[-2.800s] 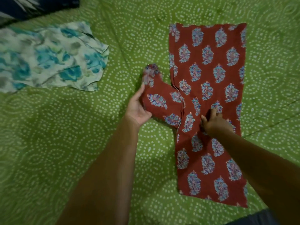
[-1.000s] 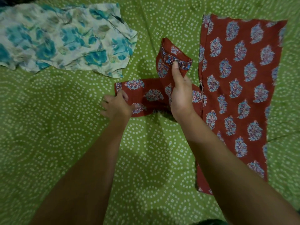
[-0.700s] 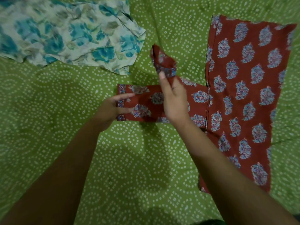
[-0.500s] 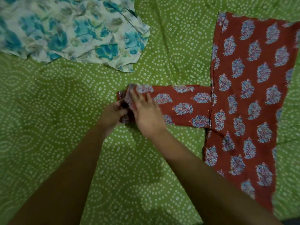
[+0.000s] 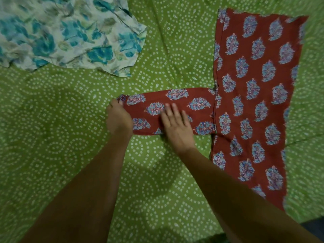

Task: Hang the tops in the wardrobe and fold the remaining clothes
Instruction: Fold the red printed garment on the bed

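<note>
A red top (image 5: 252,95) with blue leaf prints lies flat on the green bedspread (image 5: 61,137), folded lengthwise. Its sleeve (image 5: 177,102) stretches out to the left, flat on the bed. My left hand (image 5: 119,118) holds the cuff end of the sleeve, fingers curled over the fabric. My right hand (image 5: 177,127) lies flat on the middle of the sleeve with straight fingers, pressing it down. A white top with teal flowers (image 5: 70,34) lies crumpled at the upper left, apart from both hands.
The green dotted bedspread covers the whole view. A dark patch (image 5: 313,228) shows at the bottom right corner, past the bedspread's edge.
The sleeve was bunched and folded back; both hands have pulled it out straight to the left. My right hand slid from the cuff to the sleeve's middle and now lies flat.
</note>
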`<action>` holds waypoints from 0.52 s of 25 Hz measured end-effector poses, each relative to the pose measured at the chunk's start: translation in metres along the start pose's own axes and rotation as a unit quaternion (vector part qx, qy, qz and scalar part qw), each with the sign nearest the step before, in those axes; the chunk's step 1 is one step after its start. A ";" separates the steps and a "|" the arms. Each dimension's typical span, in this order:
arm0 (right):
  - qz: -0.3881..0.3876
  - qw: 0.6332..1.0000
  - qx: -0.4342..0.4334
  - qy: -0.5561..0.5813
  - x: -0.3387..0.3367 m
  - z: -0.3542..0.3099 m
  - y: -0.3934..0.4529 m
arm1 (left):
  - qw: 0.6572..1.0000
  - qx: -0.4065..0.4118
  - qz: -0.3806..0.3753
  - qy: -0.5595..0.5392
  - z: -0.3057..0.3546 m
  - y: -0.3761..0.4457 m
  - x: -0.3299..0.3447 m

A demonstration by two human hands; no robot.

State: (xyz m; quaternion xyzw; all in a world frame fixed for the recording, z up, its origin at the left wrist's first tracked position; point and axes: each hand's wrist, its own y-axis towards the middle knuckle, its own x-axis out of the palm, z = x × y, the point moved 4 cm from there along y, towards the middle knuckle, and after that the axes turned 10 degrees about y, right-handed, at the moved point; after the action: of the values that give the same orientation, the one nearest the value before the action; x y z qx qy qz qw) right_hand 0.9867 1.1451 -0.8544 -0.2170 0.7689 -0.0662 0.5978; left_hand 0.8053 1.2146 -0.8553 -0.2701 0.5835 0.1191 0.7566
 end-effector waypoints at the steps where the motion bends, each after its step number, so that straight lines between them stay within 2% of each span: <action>1: 0.006 0.999 0.028 0.015 0.001 0.018 -0.008 | 0.999 0.019 0.009 0.027 0.001 -0.002 -0.001; 3: 0.011 0.998 0.052 0.034 0.003 0.042 -0.020 | 0.996 0.064 0.018 0.051 0.000 -0.004 -0.001; 5: -0.021 0.999 0.035 0.032 0.011 0.046 -0.030 | 0.997 0.072 0.012 0.040 -0.003 -0.001 -0.001; 7: -0.061 0.996 -0.045 0.044 0.021 0.038 -0.045 | 0.997 0.047 0.013 0.052 -0.005 -0.001 0.000; 9: -0.058 0.983 -0.137 0.107 0.019 0.037 -0.067 | 0.992 0.004 0.079 0.103 0.000 -0.013 -0.003; 10: 0.004 0.977 -0.136 0.165 0.012 0.047 -0.079 | 0.986 -0.007 0.113 0.123 0.007 -0.025 -0.005; 11: 0.101 0.966 -0.078 0.225 0.002 0.069 -0.094 | 0.984 0.013 0.134 0.120 0.018 -0.044 -0.004; 13: 0.287 0.903 0.144 0.287 -0.015 0.126 -0.132 | 0.981 0.147 0.117 0.051 0.042 -0.098 0.011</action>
State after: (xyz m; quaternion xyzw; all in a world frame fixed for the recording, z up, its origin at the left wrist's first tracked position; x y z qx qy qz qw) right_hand 1.1427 1.0528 -0.8281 0.1297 0.9181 -0.0615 0.3695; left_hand 0.8908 1.1554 -0.8320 -0.0913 0.6603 0.1060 0.7378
